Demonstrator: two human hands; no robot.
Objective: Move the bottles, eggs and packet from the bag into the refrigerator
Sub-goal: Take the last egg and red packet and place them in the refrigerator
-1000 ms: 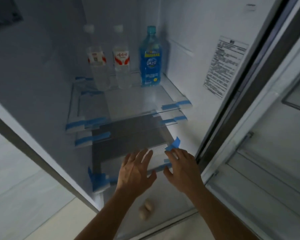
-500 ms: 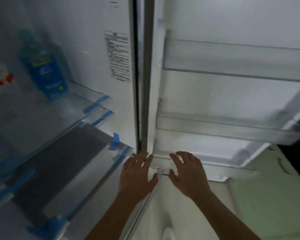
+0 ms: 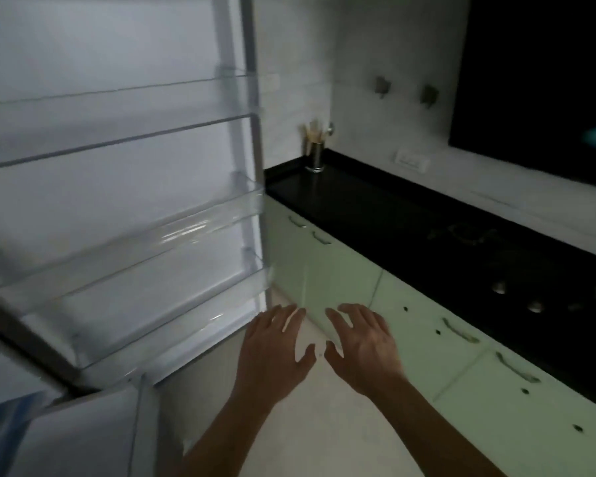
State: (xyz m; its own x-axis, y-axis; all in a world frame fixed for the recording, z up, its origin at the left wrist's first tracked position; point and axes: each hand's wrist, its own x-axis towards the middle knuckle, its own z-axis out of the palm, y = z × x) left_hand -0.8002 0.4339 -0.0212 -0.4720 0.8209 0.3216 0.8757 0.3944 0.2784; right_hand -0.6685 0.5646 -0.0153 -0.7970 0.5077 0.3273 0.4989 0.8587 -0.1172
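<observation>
Nearest the camera, two bare forearms are stretched forward over the pale floor (image 3: 324,425). The left hand (image 3: 272,349) and the right hand (image 3: 365,346) are held side by side, palms down, fingers spread apart, and nothing is gripped in either. They are kept close together and free, which is judged to suit a reach for the next item to be carried.

To the left, the open refrigerator door (image 3: 117,187) is seen from its inner side. Its clear door shelves (image 3: 172,242) are bare, so no bottle, egg or packet is stored there. A strip of blue tape (image 3: 11,418) is glimpsed at the lower left corner, where the edge of the cabinet is cut off by the frame. The refrigerator's interior is not shown, so what is already inside cannot be told.

To the right, pale green cabinets (image 3: 427,339) are set under a black counter (image 3: 410,218) with stove knobs (image 3: 516,297) on it. Farther back, a metal cup of sticks (image 3: 315,153) is stood near the counter's far end, against the wall.

The bag and its remaining contents are nowhere in view; a turn away from the refrigerator toward the bag is judged likely.
</observation>
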